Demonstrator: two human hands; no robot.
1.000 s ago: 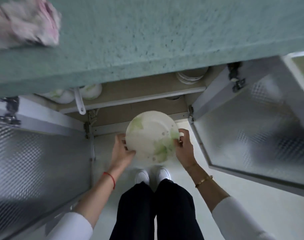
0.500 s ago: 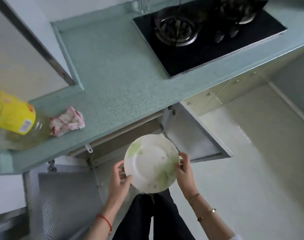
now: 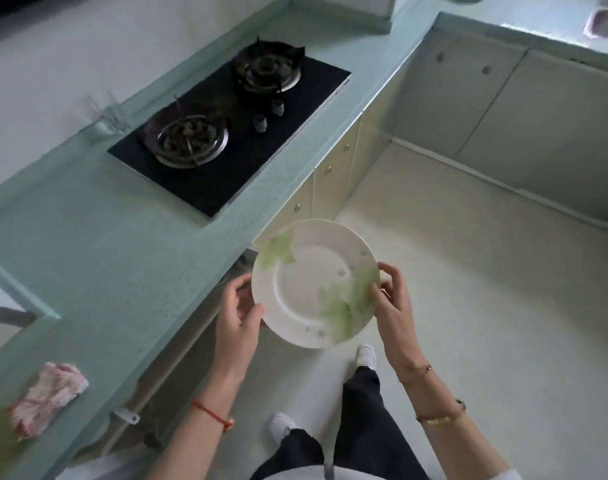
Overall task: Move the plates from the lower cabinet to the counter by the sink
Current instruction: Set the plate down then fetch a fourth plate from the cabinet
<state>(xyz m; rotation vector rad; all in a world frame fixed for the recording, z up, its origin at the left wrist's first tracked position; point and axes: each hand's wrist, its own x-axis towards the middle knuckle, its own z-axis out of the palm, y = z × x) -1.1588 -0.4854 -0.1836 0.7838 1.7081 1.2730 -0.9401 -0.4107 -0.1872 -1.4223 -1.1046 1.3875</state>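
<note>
Round white ceramic plate with green leaf print (image 3: 314, 284) carried clear of the lower cabinet, level, out in front of the black glass two-burner hob (image 3: 226, 133) and off the counter edge; not yet set down, sink counter well beyond at far right. Clamped at opposite rim edges between left hand (image 3: 238, 315) and right hand (image 3: 392, 306), fingers curled under, thumbs on top.

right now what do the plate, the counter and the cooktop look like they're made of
Plate: likely glazed ceramic, glossy white with printed green leaves, held by both hands. Counter: speckled pale-green slab, probably stone or composite, with a dull sheen. Cooktop: smooth black panel, seemingly glass, with metal burner rings.
</note>
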